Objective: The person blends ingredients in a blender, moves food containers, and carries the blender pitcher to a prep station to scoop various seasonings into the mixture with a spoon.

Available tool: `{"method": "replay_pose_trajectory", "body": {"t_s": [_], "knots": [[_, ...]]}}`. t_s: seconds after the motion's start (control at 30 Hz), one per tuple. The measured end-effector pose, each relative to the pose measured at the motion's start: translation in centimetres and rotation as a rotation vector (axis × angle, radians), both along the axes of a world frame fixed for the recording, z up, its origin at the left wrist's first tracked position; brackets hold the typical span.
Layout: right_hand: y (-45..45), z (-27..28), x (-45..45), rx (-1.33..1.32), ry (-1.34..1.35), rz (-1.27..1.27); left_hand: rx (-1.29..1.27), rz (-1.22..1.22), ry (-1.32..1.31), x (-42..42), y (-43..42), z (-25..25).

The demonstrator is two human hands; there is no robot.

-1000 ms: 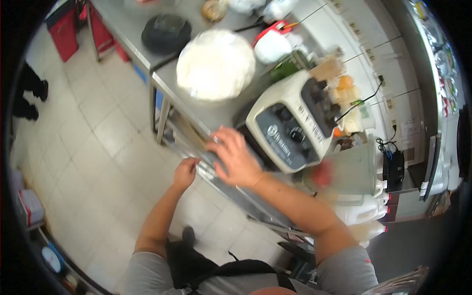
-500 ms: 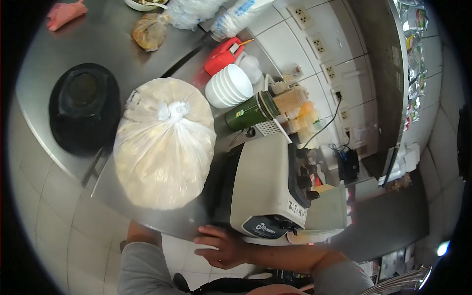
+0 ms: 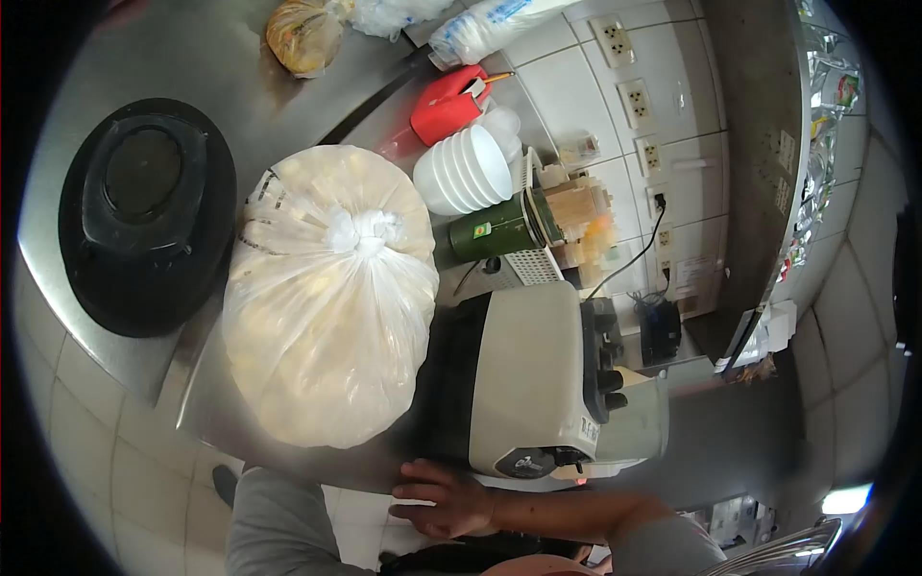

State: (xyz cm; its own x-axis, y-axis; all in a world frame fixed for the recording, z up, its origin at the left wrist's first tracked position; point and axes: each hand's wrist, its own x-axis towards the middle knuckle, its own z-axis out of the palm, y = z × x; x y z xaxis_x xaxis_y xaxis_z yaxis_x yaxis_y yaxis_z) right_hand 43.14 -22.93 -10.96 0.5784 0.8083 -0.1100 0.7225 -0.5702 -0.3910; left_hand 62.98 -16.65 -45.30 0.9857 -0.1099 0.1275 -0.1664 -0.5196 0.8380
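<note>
A large knotted plastic bag [image 3: 327, 326] full of pale, yellowish-white contents sits on the steel counter in the middle of the view. My right hand [image 3: 447, 501] is at the counter's front edge, below the bag and the grey-beige blender base [image 3: 528, 370]. Its fingers are apart and hold nothing; whether they touch the edge I cannot tell. Of my left arm only the grey sleeve [image 3: 288, 523] shows, and the counter and bag hide the hand. Left of the bag lies a black oval lid-like piece [image 3: 144, 216].
Behind the bag stand stacked white bowls [image 3: 461, 173], a green canister [image 3: 495, 230] and a red container [image 3: 447, 106]. A small bag of food [image 3: 305, 38] lies farther back. A power cord [image 3: 629, 259] hangs along the tiled wall. The steel counter [image 3: 279, 125] has a gap at left.
My view has shifted, so the bag and black piece look larger and nearer. The left forearm, partly visible before, is now out of sight. My right hand keeps nearly the same pose.
</note>
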Motion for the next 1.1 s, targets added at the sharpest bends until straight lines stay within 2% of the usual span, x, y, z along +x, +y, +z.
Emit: {"method": "replay_pose_trajectory", "body": {"t_s": [0.3,0.43,0.57,0.63,0.67,0.7,0.73,0.9,1.03,1.1], "knots": [[0.3,0.4,0.4,0.071,-0.008,0.016,0.068,-0.020,-0.179,-5.2,3.4,4.1],[0.4,0.5,0.6,0.114,-0.110,0.022,0.085,-0.087,-0.342,-9.4,5.5,8.3],[0.1,0.4,0.3,0.165,-0.102,0.011,0.081,-0.179,-0.516,-15.8,8.5,13.7],[0.1,0.8,0.3,0.157,-0.091,0.021,0.082,-0.250,-0.491,-19.4,10.3,17.0],[0.2,0.9,0.3,0.175,-0.105,0.010,0.124,-0.324,-0.351,-21.4,11.4,17.8],[0.1,0.6,0.3,0.196,-0.111,0.021,0.036,-0.291,-0.471,-22.1,11.9,21.4],[0.0,0.5,0.2,0.200,-0.113,0.018,-0.003,-0.331,-0.407,-23.4,12.6,22.8],[-0.6,0.8,-0.2,0.194,-0.116,0.033,0.009,-0.423,-0.280,-29.3,16.2,26.7],[-0.9,0.5,-0.7,0.312,-0.207,0.046,0.098,-0.362,-0.315,-31.6,17.6,31.9],[-0.7,0.2,-1.1,0.357,-0.251,0.049,0.097,-0.209,-0.282,-32.4,17.9,33.8]]}}
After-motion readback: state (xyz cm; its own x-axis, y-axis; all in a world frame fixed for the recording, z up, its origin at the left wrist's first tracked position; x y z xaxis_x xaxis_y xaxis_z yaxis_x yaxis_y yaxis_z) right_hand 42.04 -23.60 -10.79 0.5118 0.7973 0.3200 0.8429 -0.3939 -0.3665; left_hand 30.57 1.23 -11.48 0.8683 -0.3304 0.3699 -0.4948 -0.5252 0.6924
